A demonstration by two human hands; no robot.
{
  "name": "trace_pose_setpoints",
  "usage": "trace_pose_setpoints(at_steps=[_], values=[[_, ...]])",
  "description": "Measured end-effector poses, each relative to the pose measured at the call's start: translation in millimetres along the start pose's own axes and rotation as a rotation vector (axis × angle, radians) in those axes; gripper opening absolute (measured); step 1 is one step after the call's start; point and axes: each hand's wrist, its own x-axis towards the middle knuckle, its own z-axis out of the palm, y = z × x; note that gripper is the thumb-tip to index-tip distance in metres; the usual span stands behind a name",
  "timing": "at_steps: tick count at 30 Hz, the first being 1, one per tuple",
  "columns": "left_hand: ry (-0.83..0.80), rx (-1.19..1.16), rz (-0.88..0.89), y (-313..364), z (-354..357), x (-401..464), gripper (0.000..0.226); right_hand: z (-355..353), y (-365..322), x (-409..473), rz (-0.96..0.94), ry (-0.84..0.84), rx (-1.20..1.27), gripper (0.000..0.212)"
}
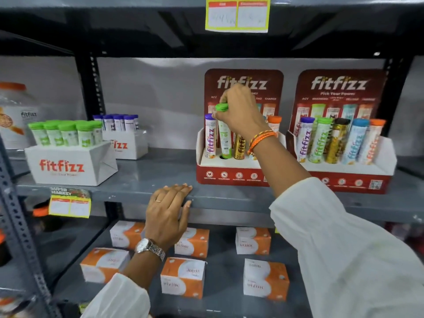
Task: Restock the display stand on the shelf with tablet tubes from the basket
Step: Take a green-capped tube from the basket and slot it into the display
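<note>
A red display stand [229,177] stands on the grey shelf [146,177], left of a second, full stand [344,182]. My right hand [241,113] grips the green cap of a white-and-green tablet tube [225,143], whose lower end sits at the stand's second hole. A purple-capped tube [210,136] stands to its left, a gold tube [239,146] to its right, and an orange-capped tube [274,123] shows behind my wrist. My left hand [167,214] lies flat on the shelf's front edge, fingers spread. The basket is out of view.
Two white cartons on the shelf's left hold green-capped tubes [66,134] and purple-capped tubes [119,122]. Orange-and-white boxes [183,276] sit on the shelf below. A perforated upright [20,226] runs down the left. A price tag [237,14] hangs overhead.
</note>
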Motion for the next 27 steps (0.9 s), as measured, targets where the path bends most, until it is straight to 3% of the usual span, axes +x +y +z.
trace_pose_setpoints(at_steps=[8, 20, 27], values=[[0.026, 0.031, 0.005, -1.8, 1.3, -0.1, 0.041, 2.4, -3.1, 6.4, 0.007, -0.033, 0.018, 0.036], [-0.048, 0.013, -0.003, 8.6, -11.2, -21.3, 0.041, -9.3, 1.4, -18.1, 0.01, -0.137, -0.065, 0.021], [-0.075, 0.013, -0.021, 8.0, -10.3, -15.8, 0.04, -14.3, 8.1, -7.5, -0.002, -0.247, -0.002, 0.041]])
